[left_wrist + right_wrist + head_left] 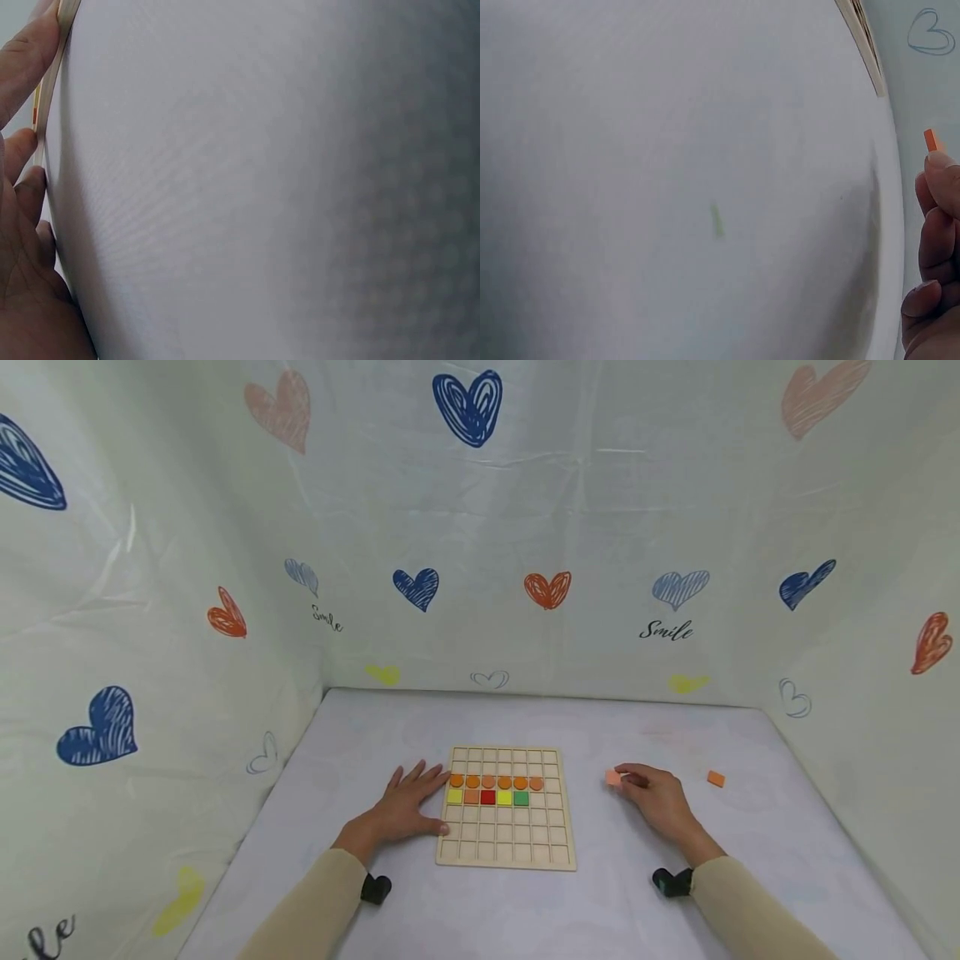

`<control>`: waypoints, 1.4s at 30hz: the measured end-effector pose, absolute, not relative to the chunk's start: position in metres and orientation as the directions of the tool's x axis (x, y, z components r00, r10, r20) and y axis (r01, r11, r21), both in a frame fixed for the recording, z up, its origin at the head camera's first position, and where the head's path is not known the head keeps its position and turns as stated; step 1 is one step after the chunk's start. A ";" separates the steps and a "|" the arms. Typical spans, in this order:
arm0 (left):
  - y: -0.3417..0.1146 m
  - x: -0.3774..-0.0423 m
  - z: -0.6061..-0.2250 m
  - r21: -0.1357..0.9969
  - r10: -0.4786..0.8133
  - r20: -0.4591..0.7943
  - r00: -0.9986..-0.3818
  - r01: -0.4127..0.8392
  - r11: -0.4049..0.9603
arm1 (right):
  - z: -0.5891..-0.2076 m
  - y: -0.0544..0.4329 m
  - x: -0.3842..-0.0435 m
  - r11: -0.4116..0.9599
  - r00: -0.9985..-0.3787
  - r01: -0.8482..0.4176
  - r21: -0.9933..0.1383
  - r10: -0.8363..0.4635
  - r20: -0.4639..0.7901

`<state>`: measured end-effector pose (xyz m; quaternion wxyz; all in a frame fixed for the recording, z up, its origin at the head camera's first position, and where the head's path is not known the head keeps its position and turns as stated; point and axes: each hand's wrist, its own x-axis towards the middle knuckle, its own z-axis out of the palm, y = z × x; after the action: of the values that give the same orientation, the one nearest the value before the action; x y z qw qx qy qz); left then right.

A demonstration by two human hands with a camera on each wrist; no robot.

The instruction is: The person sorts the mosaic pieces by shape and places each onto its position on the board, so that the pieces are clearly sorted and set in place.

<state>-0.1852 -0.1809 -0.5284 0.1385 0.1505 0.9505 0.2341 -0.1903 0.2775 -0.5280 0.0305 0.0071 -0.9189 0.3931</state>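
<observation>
A wooden grid board (502,852) lies on the table, a row of orange and salmon round discs (488,782) across it. Just below that row sit square tiles in yellow, salmon, red (488,797), yellow and green (521,798). With fingers spread, my left hand (405,806) touches the board's left edge; the left wrist view shows its fingertips along that edge. To the right of the board, my right hand (660,802) pinches a salmon square tile (612,777) between thumb and fingers. The right wrist view shows the tile (931,140) edge-on above the thumb.
An orange square tile (716,778) lies on the table to the right of my right hand. The white table (615,910) backs onto a white curtain (600,527) printed with hearts. Dark wrist devices sit below both hands.
</observation>
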 end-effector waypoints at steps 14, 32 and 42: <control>-0.181 -0.187 -0.530 0.481 0.358 -0.186 -0.915 0.233 0.845 | -0.525 0.241 -0.196 0.651 -0.995 -0.078 -0.755 -0.005 0.098; -0.180 -0.184 -0.532 0.488 0.344 -0.194 -0.919 0.214 0.846 | -0.531 0.194 -0.185 0.612 -0.996 -0.088 -0.786 -0.074 0.054; -0.181 -0.186 -0.533 0.484 0.346 -0.187 -0.919 0.221 0.847 | -0.536 0.179 -0.181 0.577 -0.993 -0.092 -0.812 -0.113 0.032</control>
<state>-0.1858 -0.1806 -0.5330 0.1347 0.1490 0.9515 0.2331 -0.1811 0.1795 -0.5362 -0.0118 0.0577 -0.8878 0.4564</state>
